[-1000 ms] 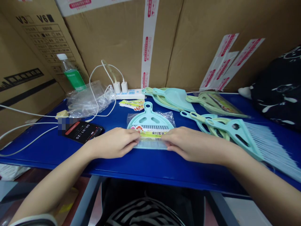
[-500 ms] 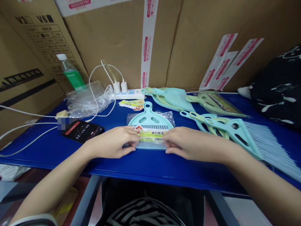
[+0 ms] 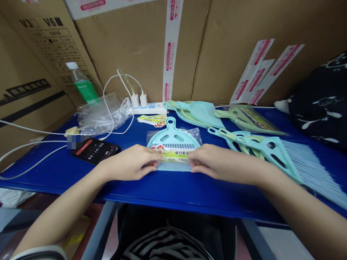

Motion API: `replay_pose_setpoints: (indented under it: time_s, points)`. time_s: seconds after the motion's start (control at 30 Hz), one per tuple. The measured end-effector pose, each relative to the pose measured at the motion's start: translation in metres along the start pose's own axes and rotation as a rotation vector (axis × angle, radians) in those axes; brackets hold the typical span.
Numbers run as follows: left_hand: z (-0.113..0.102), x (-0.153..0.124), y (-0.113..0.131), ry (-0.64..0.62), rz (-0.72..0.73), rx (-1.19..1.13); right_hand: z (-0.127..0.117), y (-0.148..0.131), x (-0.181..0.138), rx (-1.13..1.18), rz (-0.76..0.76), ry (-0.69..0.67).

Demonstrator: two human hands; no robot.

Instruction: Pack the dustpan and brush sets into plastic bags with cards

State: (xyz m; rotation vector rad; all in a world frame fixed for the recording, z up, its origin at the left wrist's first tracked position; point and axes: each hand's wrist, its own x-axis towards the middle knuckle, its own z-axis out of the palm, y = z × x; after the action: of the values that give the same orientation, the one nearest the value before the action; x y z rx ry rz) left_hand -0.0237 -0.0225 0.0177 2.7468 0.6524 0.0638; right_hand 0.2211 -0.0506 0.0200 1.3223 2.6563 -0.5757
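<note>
A light-blue dustpan and brush set [image 3: 170, 137] lies flat on the blue table in front of me, its looped handle pointing away. Clear plastic wrapping [image 3: 197, 134] shows around its sides. Across it runs a yellow-and-white label card [image 3: 176, 153] with red mushrooms and printed characters. My left hand [image 3: 138, 162] is closed at the set's left edge, fingers curled and thumb low. On the right edge, my right hand [image 3: 207, 160] pinches in the same way. Both hands seem to grip the wrapping by the card's ends; the fingertips are partly hidden.
Blue and green dustpans [image 3: 206, 112] and small brushes [image 3: 311, 166] lie at the right. Several label cards [image 3: 153, 120] sit by a power strip [image 3: 151, 108]. Leftward are a phone [image 3: 94, 151], cables, crumpled plastic bags [image 3: 104, 115] and a bottle [image 3: 86, 90]. Cardboard stands behind.
Both hands stay at the set's edges, with fingers shifted slightly. The label card's visible face has changed a little in angle. The phone timer went from 01:25 to 01:26.
</note>
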Motion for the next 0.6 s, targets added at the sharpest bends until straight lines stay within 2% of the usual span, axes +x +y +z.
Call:
replay_pose_setpoints:
  time_s: [0.4, 0.6]
  points:
    - [0.0040, 0.0021, 0.0003, 0.004, -0.073, 0.004, -0.0016, -0.0031, -0.0022, 0.025, 0.024, -0.017]
    - [0.0053, 0.0037, -0.0027, -0.003, -0.048, -0.042, -0.0001, 0.0001, -0.0031, 0.022, -0.078, 0.064]
